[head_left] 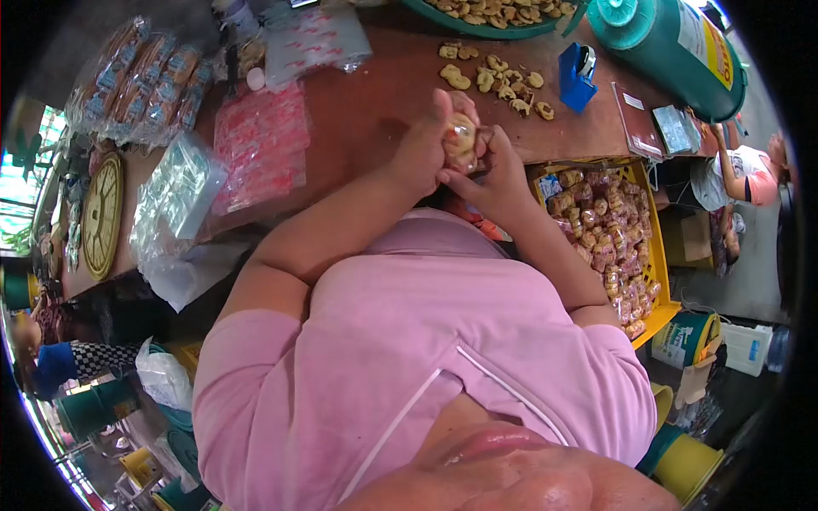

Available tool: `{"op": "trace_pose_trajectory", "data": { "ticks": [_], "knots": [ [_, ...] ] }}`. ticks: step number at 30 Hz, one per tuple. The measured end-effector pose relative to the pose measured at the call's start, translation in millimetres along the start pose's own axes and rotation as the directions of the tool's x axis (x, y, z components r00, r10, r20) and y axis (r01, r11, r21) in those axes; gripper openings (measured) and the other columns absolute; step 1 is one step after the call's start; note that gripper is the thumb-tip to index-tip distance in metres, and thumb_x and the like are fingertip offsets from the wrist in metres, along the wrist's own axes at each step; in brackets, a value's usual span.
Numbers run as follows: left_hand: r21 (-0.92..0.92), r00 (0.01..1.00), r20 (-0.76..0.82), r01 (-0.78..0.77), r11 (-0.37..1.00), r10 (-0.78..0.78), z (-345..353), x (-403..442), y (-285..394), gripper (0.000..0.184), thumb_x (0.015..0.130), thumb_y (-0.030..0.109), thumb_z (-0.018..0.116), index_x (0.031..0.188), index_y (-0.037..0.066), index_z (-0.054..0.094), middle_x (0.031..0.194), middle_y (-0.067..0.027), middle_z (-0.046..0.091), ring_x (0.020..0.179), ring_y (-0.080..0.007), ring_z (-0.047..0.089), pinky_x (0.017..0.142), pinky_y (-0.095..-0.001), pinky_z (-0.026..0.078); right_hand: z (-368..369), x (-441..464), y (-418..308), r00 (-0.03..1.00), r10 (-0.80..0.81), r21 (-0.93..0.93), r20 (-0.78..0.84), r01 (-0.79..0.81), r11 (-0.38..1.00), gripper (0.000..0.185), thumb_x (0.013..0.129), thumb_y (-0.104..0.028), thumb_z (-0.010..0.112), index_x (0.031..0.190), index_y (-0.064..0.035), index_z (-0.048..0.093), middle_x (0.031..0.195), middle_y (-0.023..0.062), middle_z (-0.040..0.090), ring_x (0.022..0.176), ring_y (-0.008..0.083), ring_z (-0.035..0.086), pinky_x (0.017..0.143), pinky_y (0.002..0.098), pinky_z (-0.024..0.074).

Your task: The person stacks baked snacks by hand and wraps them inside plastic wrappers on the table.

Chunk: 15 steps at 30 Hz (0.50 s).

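A small clear bag of pale brown pieces [460, 140] is held upright between my hands over the brown table [358, 119]. My left hand [426, 143] wraps round its left side, thumb pointing up. On the bag's right edge, my right hand [498, 166] is closed with thumb and fingers pinching the plastic. Loose curved brown pieces [507, 83] lie on the table beyond my hands, near a blue tape dispenser [578, 77]. A yellow crate [660, 255] with several filled bags stands to my right.
On the left are pink printed bags [262, 145], clear bags [183, 183], stacked packs [145, 81] and a round clock [103, 215]. A green basin [503, 32] and green container [673, 51] stand at the back. Another person [741, 175] is at the far right.
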State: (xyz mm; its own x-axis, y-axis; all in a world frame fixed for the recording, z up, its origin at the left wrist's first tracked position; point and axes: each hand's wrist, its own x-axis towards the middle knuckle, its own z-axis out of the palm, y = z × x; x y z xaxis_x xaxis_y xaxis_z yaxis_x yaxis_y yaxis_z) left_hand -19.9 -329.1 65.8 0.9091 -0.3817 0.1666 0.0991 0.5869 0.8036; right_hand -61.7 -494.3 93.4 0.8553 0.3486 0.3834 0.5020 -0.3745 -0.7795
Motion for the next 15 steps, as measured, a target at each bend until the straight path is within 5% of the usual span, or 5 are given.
{"op": "trace_pose_trajectory", "data": {
  "ticks": [3, 6, 10, 13, 15],
  "knots": [
    [0.644, 0.957, 0.019, -0.233, 0.729, 0.288, 10.9, 5.6, 19.1, 0.043, 0.102, 0.051, 0.057, 0.119, 0.012, 0.057, 0.116, -0.0054, 0.056, 0.106, -0.017, 0.054, 0.094, -0.0343, 0.044, -27.7, -12.4, 22.9, 0.986, -0.068, -0.149, -0.152, 0.045, 0.988, 0.044, 0.079, -0.015, 0.087, 0.103, -0.005, 0.051, 0.1, 0.012, 0.059, 0.091, 0.0247, 0.058, 0.082, 0.0374, 0.0497],
    [0.841, 0.771, 0.246, -0.471, 0.266, 0.587, 38.8, -16.5, 115.2, 0.037, 0.096, 0.035, 0.069, 0.121, 0.01, 0.057, 0.122, -0.0061, 0.052, 0.114, -0.0196, 0.048, 0.103, -0.0362, 0.039, -109.3, -29.7, 7.0, 0.918, 0.235, -0.419, -0.319, -0.359, 0.834, 0.036, 0.08, -0.012, 0.085, 0.102, -0.0043, 0.057, 0.103, 0.0108, 0.062, 0.092, 0.026, 0.061, 0.087, 0.0375, 0.0494],
    [0.883, 0.745, 0.461, -0.44, -0.164, 0.482, 23.7, -63.4, 222.6, 0.037, 0.096, 0.035, 0.069, 0.121, 0.01, 0.058, 0.121, -0.0061, 0.052, 0.112, -0.0194, 0.049, 0.101, -0.0363, 0.039, -245.0, -69.7, -12.2, 0.923, -0.081, -0.673, -0.376, -0.212, 0.708, 0.04, 0.085, -0.015, 0.081, 0.118, -0.0019, 0.062, 0.123, 0.0121, 0.067, 0.121, 0.0268, 0.06, 0.104, 0.0384, 0.046],
    [0.911, 0.923, 0.344, -0.283, -0.301, 0.173, -3.8, -89.4, 257.3, 0.037, 0.096, 0.035, 0.069, 0.121, 0.011, 0.058, 0.12, -0.0061, 0.053, 0.111, -0.0192, 0.049, 0.1, -0.0363, 0.039, -280.9, -64.8, -113.5, 0.679, -0.685, -0.796, -0.264, 0.248, 0.552, 0.032, 0.098, -0.035, 0.064, 0.12, -0.0113, 0.067, 0.122, 0.0157, 0.07, 0.114, 0.0337, 0.065, 0.093, 0.0402, 0.052],
    [0.912, 0.971, 0.236, -0.209, -0.352, 0.036, -17.2, -99.0, 263.7, 0.037, 0.096, 0.035, 0.069, 0.121, 0.011, 0.058, 0.12, -0.0061, 0.053, 0.11, -0.0191, 0.049, 0.099, -0.0364, 0.04, -261.9, -63.9, -193.2, 0.425, -0.831, -0.436, -0.36, 0.71, 0.553, 0.027, 0.1, -0.04, 0.063, 0.107, -0.0144, 0.07, 0.11, 0.0081, 0.072, 0.11, 0.0259, 0.068, 0.09, 0.0379, 0.0539]
  ]
}}
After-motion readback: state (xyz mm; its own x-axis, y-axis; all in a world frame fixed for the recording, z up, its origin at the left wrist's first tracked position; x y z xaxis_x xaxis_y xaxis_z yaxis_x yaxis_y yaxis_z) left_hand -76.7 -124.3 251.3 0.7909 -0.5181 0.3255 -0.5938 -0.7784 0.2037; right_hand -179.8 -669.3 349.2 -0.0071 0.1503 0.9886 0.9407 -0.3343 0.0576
